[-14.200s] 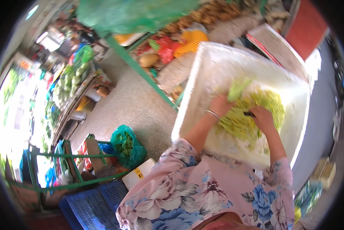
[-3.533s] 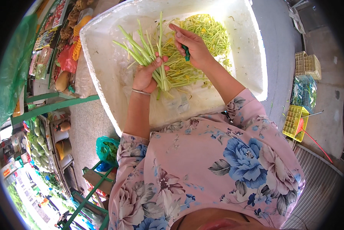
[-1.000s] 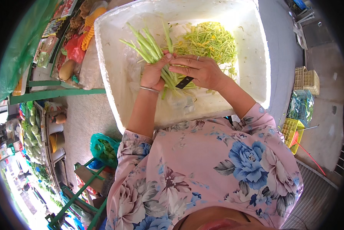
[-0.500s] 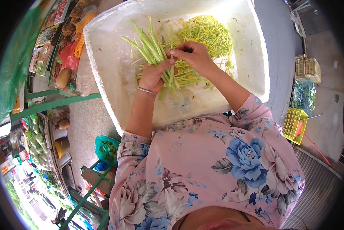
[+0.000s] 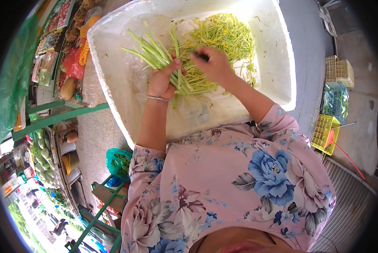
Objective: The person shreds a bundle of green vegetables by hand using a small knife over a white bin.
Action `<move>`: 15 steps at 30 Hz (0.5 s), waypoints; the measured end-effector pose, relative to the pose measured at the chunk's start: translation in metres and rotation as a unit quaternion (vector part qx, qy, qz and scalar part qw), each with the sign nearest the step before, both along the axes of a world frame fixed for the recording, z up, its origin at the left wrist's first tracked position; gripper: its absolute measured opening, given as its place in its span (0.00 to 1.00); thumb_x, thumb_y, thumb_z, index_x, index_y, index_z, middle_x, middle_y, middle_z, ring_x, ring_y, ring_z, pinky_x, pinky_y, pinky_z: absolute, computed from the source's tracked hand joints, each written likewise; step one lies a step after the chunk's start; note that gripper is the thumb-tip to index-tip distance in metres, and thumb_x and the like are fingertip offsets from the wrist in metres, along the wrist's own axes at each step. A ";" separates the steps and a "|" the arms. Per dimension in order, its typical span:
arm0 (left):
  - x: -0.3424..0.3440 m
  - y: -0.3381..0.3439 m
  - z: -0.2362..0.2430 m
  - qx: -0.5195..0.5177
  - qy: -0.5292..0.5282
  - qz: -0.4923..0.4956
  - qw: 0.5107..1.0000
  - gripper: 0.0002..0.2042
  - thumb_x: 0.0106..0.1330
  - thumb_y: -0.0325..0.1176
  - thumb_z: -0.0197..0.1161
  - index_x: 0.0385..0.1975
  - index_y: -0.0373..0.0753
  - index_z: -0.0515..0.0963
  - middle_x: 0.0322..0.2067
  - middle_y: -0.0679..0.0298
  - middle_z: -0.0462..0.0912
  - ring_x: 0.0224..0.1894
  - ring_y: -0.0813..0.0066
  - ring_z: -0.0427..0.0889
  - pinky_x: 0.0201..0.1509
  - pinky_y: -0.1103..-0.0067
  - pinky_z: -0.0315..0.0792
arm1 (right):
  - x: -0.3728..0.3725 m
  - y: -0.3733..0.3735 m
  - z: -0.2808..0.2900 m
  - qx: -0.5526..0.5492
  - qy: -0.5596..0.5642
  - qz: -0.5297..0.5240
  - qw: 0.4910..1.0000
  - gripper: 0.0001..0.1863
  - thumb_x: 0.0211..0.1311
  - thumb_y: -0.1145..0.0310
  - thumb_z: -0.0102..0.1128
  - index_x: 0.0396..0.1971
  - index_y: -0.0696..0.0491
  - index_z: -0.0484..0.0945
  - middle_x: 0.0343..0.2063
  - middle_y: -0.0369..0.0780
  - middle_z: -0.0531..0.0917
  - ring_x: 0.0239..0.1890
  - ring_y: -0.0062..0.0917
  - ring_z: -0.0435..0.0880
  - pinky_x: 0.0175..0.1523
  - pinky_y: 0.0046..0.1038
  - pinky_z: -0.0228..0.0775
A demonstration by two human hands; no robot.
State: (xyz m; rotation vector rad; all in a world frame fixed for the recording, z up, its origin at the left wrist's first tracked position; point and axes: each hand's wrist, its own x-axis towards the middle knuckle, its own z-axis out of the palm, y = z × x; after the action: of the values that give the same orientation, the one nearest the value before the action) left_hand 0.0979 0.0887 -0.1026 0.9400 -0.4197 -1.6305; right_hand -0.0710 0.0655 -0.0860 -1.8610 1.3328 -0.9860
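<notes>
My left hand [image 5: 162, 81] is closed round a bunch of pale green vegetable stalks [image 5: 152, 51], which fan out toward the upper left. One stalk [image 5: 175, 41] stands a little apart, pinched near the thumb. Just right of the bunch is my right hand [image 5: 214, 65], blurred and curled in, with a small dark thing [image 5: 201, 56] at its fingers whose kind I cannot make out. Both hands are over a white foam box [image 5: 277, 63]. Inside it lies a heap of cut green and yellow stalk pieces [image 5: 229, 36], partly hidden by my right hand.
At the left stand a green metal frame [image 5: 62, 118] and a green plastic bag of leaves [image 5: 119, 162]. A red bag [image 5: 73, 63] lies among goods farther up. Yellow [image 5: 325, 134] and blue crates [image 5: 335, 100] are on the floor at the right.
My right hand has drawn away from the bunch, slightly to the right and down. My left hand and the stalks have shifted a little left, and one stalk now stands more apart.
</notes>
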 end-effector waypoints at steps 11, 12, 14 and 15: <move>-0.019 0.005 0.005 -0.052 -0.244 -0.012 0.968 0.14 0.47 0.16 0.66 0.34 0.33 0.76 0.30 0.64 0.79 0.28 0.77 0.78 0.32 0.82 0.75 | -0.001 -0.007 -0.003 0.073 -0.050 0.002 0.996 0.27 0.57 0.50 0.55 0.56 0.43 0.68 0.38 0.43 0.81 0.35 0.29 0.79 0.44 0.25 0.68; -0.019 0.005 0.003 -0.058 -0.261 -0.011 0.964 0.14 0.47 0.16 0.66 0.35 0.33 0.76 0.30 0.65 0.79 0.29 0.78 0.78 0.33 0.82 0.75 | -0.001 -0.009 -0.006 0.070 -0.055 0.004 0.996 0.27 0.57 0.51 0.55 0.56 0.43 0.68 0.37 0.43 0.81 0.34 0.27 0.79 0.42 0.25 0.69; -0.019 0.005 0.002 -0.074 -0.290 -0.010 0.954 0.14 0.47 0.16 0.66 0.35 0.33 0.76 0.30 0.65 0.79 0.29 0.79 0.78 0.33 0.83 0.75 | -0.003 -0.013 -0.014 0.072 -0.081 0.018 0.994 0.25 0.57 0.53 0.56 0.55 0.42 0.69 0.35 0.41 0.82 0.30 0.24 0.79 0.39 0.24 0.69; -0.020 0.005 0.002 -0.083 -0.302 -0.011 0.950 0.14 0.47 0.16 0.66 0.35 0.33 0.76 0.30 0.66 0.79 0.29 0.79 0.78 0.34 0.83 0.75 | -0.004 -0.014 -0.018 0.076 -0.102 0.030 0.991 0.25 0.56 0.54 0.57 0.55 0.42 0.70 0.35 0.41 0.82 0.29 0.23 0.78 0.38 0.23 0.69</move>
State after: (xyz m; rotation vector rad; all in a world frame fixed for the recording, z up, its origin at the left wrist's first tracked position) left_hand 0.0783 0.0939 -0.1011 1.3009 -0.9712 -1.2741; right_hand -0.0752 0.0513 -0.1038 -1.6307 1.1896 -0.9865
